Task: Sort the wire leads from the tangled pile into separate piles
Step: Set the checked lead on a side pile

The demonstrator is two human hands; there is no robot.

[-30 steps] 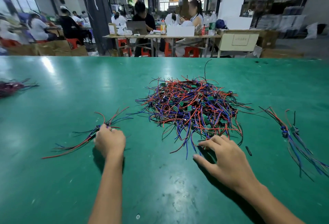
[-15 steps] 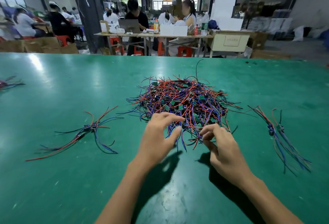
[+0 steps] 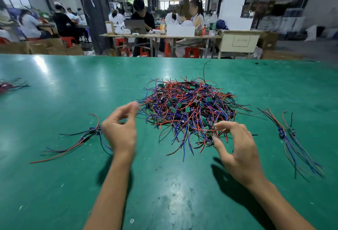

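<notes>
Wire leads, red, blue and black with small green boards among them, sit heaped in a tangled pile (image 3: pixel 190 109) at the middle of the green tabletop (image 3: pixel 54 184). Strands jut out of it in every direction, and 1 black strand curls upward from its far edge.

Left of the pile lies a small sorted bunch (image 3: pixel 76 138). Its long axis runs diagonally, from a knot of parts near the left hand down toward the near left, where the loose ends fan out. Right of the pile lies a second bunch (image 3: pixel 290 142), its long axis running from the far left down to the near right, ends splayed toward the near edge.

The left hand (image 3: pixel 119 131) hovers beside the pile's left edge, blurred. Its fingers (image 3: pixel 134 105) are loosely curved with the thumb apart from them, and I cannot tell if any strand sits between them. The right hand (image 3: pixel 237 149) is at the pile's near right edge. Its thumb and forefinger are bent toward each other among red and blue strands, seemingly pinching 1, though the tangle hides the contact.

More wires (image 3: pixel 9 85) lie at the tabletop's far left edge.
</notes>
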